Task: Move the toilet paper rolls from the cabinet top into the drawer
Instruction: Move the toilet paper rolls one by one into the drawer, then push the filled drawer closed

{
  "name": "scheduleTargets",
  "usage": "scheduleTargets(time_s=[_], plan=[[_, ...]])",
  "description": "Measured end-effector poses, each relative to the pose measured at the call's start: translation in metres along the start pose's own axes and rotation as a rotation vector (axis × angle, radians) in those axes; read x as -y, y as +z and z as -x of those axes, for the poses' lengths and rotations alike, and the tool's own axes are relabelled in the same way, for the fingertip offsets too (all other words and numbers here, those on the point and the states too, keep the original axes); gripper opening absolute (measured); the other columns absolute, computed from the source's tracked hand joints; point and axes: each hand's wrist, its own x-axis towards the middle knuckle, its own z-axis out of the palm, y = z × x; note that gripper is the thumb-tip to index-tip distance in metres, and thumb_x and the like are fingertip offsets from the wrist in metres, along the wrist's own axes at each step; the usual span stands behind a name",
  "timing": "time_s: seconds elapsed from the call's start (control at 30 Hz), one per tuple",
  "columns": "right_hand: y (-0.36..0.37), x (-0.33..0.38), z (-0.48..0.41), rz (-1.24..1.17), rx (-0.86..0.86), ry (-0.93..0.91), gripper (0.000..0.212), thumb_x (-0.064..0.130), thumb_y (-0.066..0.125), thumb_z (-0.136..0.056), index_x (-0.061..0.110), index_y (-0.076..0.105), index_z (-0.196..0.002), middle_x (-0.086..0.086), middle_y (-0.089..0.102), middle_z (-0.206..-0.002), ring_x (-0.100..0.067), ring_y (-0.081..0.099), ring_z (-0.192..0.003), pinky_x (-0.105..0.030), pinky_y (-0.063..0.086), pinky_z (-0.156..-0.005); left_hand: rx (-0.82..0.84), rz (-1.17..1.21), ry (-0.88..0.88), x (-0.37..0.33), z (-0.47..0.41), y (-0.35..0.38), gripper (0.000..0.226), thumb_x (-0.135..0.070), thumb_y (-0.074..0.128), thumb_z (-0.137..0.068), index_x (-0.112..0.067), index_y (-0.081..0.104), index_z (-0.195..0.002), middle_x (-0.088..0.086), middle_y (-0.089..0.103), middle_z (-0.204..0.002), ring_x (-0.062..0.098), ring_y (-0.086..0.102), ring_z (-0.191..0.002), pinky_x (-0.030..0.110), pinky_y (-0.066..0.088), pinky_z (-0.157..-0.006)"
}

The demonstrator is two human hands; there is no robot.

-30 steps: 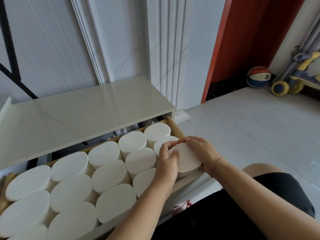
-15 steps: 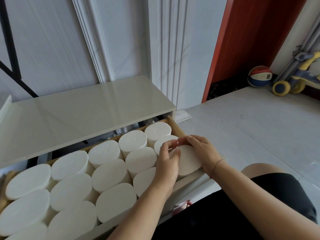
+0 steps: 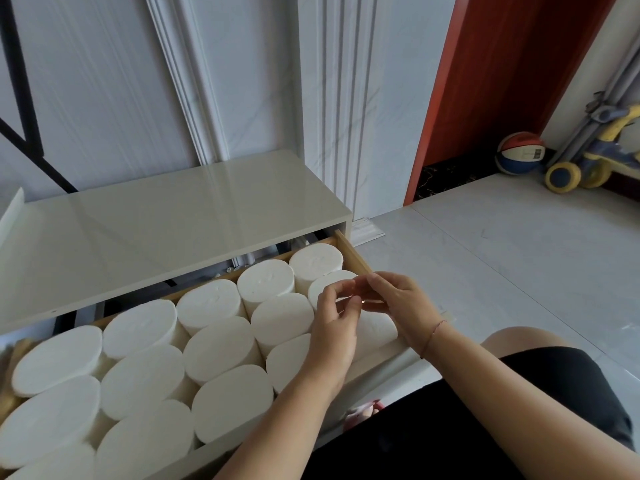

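The cabinet top [image 3: 166,230] lies bare and the drawer [image 3: 353,252] is packed with upright toilet paper rolls [image 3: 214,348] — the task looks nearly done — while the left hand [image 3: 334,323] and right hand [image 3: 401,303], fingers loosely curled and gripping nothing, hover over the front-right roll [image 3: 375,330].

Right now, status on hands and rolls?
Left hand and right hand raised over the last roll, fingertips together. Rolls upright, packed in the drawer. Cabinet top bare. Nothing in the way.
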Motion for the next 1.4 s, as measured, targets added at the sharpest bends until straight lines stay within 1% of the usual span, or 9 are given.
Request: scheduleTargets(time_s=[0.13,0.3,0.43,0.5,0.6,0.7,0.87,1.27,1.4], plan=[[0.007,-0.005,0.008,0.246,-0.013,-0.13,0.026,0.017,0.046,-0.099,0.021,0.07,-0.089,-0.003,0.073,-0.088,-0.018,0.069,-0.09,-0.032,0.054,-0.085,0.014,-0.199,0.089,-0.002,0.016,-0.023,0.017,-0.027,0.049,-0.096,-0.035,0.052,-0.11,-0.016,0.059,-0.11,-0.013,0.052,-0.096,-0.001,0.038,-0.073],[0.025,-0.011,0.032,0.502,0.041,-0.268,0.019,0.023,0.051,-0.096,0.03,0.069,-0.093,0.018,0.07,-0.09,0.005,0.063,-0.088,-0.01,0.047,-0.077,0.029,-0.439,0.151,-0.001,0.054,-0.079,0.023,-0.038,0.049,-0.093,-0.034,0.05,-0.115,-0.022,0.055,-0.113,-0.014,0.049,-0.105,0.002,0.038,-0.083],[0.045,-0.016,0.052,0.688,0.036,-0.367,0.016,0.026,0.053,-0.095,0.026,0.069,-0.1,0.022,0.065,-0.102,0.0,0.06,-0.095,-0.021,0.048,-0.084,-0.032,-0.639,0.191,-0.004,0.082,-0.12,0.032,-0.046,0.045,-0.089,-0.032,0.049,-0.118,-0.023,0.053,-0.116,-0.011,0.046,-0.11,0.001,0.034,-0.086],[0.057,-0.019,0.06,0.872,0.059,-0.412,0.026,0.037,0.049,-0.097,0.028,0.064,-0.116,0.016,0.06,-0.123,-0.006,0.056,-0.114,-0.022,0.04,-0.097,-0.038,-0.799,0.201,-0.003,0.096,-0.138,0.041,-0.058,0.035,-0.089,-0.035,0.046,-0.121,-0.026,0.048,-0.121,-0.011,0.043,-0.112,0.001,0.032,-0.087],[0.073,-0.023,0.068,1.129,0.089,-0.397,0.064,0.064,0.02,-0.093,0.031,0.036,-0.145,0.009,0.028,-0.157,-0.012,0.02,-0.147,-0.031,0.009,-0.119,-0.099,-1.088,0.249,0.0,0.115,-0.164,0.051,-0.056,0.027,-0.093,-0.026,0.048,-0.128,-0.015,0.05,-0.13,0.002,0.045,-0.12,0.014,0.03,-0.099],[0.08,-0.028,0.066,1.309,0.051,-0.362,0.083,0.072,-0.009,-0.08,0.033,0.001,-0.153,0.008,-0.005,-0.163,-0.012,-0.012,-0.149,-0.036,-0.014,-0.12,-0.182,-1.279,0.224,0.002,0.124,-0.185,0.061,-0.055,0.024,-0.093,-0.017,0.047,-0.134,-0.002,0.046,-0.142,0.017,0.038,-0.134,0.036,0.029,-0.109],[0.086,-0.029,0.062,1.333,-0.017,-0.379,0.082,0.07,-0.011,-0.081,0.032,-0.005,-0.153,0.006,-0.007,-0.163,-0.013,-0.016,-0.148,-0.04,-0.015,-0.119,-0.253,-1.381,0.144,0.006,0.123,-0.205,0.07,-0.062,0.011,-0.091,-0.02,0.02,-0.148,-0.002,0.015,-0.155,0.018,0.011,-0.144,0.043,0.012,-0.116],[0.106,-0.024,0.01,1.298,-0.086,-0.439,0.081,0.069,-0.004,-0.082,0.03,0.002,-0.154,0.003,-0.002,-0.163,-0.013,-0.01,-0.149,-0.045,-0.008,-0.121,-0.307,-1.453,0.225,0.007,0.073,-0.223,0.066,-0.058,0.011,-0.093,-0.021,0.008,-0.148,0.001,0.01,-0.157,0.02,0.006,-0.145,0.045,0.009,-0.117],[0.115,-0.019,-0.015,1.285,-0.096,-0.457,0.08,0.068,-0.002,-0.084,0.03,0.004,-0.154,0.001,0.001,-0.164,-0.015,-0.008,-0.15,-0.045,-0.008,-0.121,-0.34,-1.464,0.232,0.004,0.047,-0.233,0.071,-0.059,0.008,-0.092,-0.018,0.021,-0.148,0.002,0.014,-0.156,0.021,0.01,-0.145,0.044,0.008,-0.117]])
